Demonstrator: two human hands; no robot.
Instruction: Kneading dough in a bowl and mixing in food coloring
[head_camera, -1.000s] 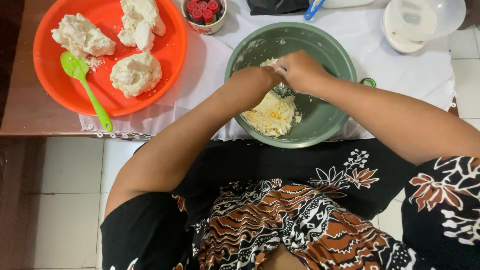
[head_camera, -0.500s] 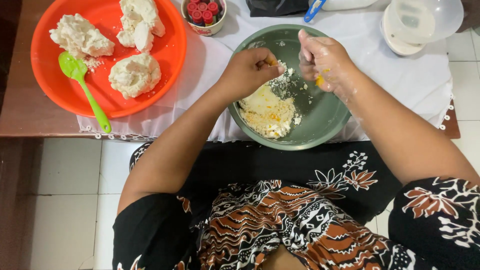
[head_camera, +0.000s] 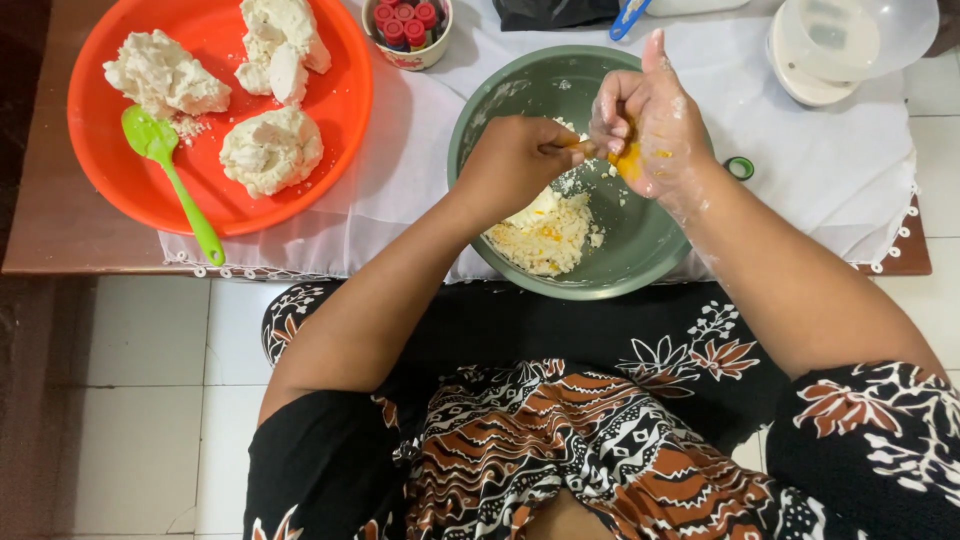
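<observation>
Crumbly pale dough (head_camera: 545, 235) lies in the bottom of the green bowl (head_camera: 500, 90), yellow-tinted in patches, just below both hands. Versus half a second ago: right hand (head_camera: 655, 120) has lifted slightly and turned palm-inward, fingers now more upright; the orange-yellow smear on its palm is more exposed. Left hand (head_camera: 515, 160) has shifted right so the fingertips of both hands meet. One second ago both hands were down in the dough.

Left hand: fingers curled, pinching something small at its fingertips against the right palm; what it is cannot be told. Right hand: loosely spread, thumb up, dusted with flour and dough bits, holding nothing whole.

Bowl sits on a white cloth (head_camera: 400, 200) over the table edge. To the left, an orange plate (head_camera: 110, 180) carries three white dough lumps (head_camera: 270, 150) and a green spatula (head_camera: 165, 165). A small cup of red-capped bottles (head_camera: 408, 25) stands between plate and bowl. White container (head_camera: 840, 45) at upper right.
</observation>
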